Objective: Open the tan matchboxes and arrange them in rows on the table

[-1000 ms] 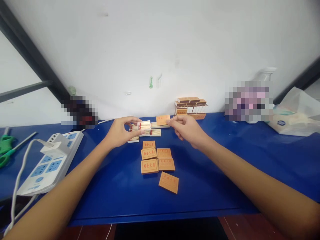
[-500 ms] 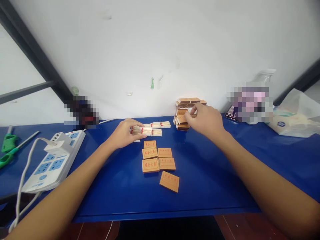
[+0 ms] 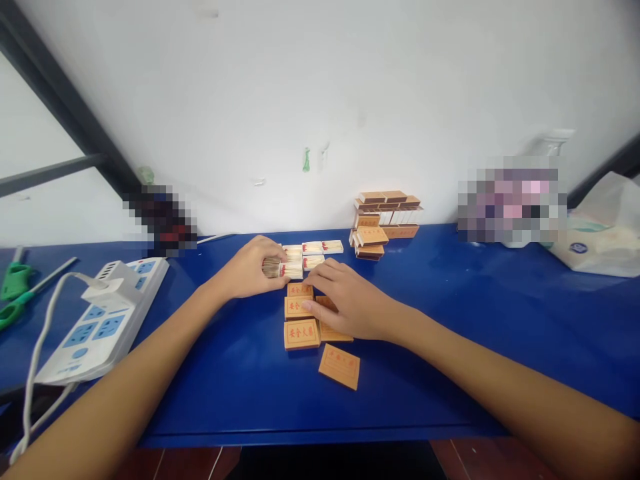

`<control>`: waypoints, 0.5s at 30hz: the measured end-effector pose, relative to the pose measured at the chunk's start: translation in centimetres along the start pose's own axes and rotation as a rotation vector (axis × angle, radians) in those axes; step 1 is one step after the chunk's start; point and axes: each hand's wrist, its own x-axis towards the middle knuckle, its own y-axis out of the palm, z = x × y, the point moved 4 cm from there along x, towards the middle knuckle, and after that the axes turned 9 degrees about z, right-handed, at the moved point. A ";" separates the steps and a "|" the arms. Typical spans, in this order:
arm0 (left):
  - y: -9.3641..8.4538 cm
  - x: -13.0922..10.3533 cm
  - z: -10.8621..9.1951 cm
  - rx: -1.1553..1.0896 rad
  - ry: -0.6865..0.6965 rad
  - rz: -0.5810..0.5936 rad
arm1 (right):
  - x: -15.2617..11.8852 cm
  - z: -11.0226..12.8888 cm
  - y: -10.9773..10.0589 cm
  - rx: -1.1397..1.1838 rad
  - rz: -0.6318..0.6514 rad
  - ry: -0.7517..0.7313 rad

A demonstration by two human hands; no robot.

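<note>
Several small white matchbox trays (image 3: 313, 263) full of red-tipped matches lie in rows near the wall. My left hand (image 3: 253, 268) curls around the left end of these trays, thumb in front and fingers behind. My right hand (image 3: 353, 298) hovers low at the front right of the rows, its fingers apart and nothing visible in them. It partly covers the orange matchboxes with red print, such as the front left matchbox (image 3: 301, 334). One more orange matchbox (image 3: 339, 366) lies askew, nearest to me. Behind on the right stands a stack of matchboxes (image 3: 371, 235) against the wall.
A white power strip (image 3: 107, 327) with a plugged-in charger and cable lies at left on the blue table (image 3: 430, 393). Green-handled tools (image 3: 17, 283) are at the far left. A tissue pack (image 3: 595, 247) sits at right, beside a pixelated patch.
My right hand has moved from the matchbox stack down and left to the orange matchboxes and trays. A tray of the front row now sits nearer to me, beside my left hand.
</note>
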 end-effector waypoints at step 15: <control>-1.0 0.0 -1.5 -0.031 -0.023 -0.041 | -0.2 -1.1 -2.2 -0.049 -0.055 -0.014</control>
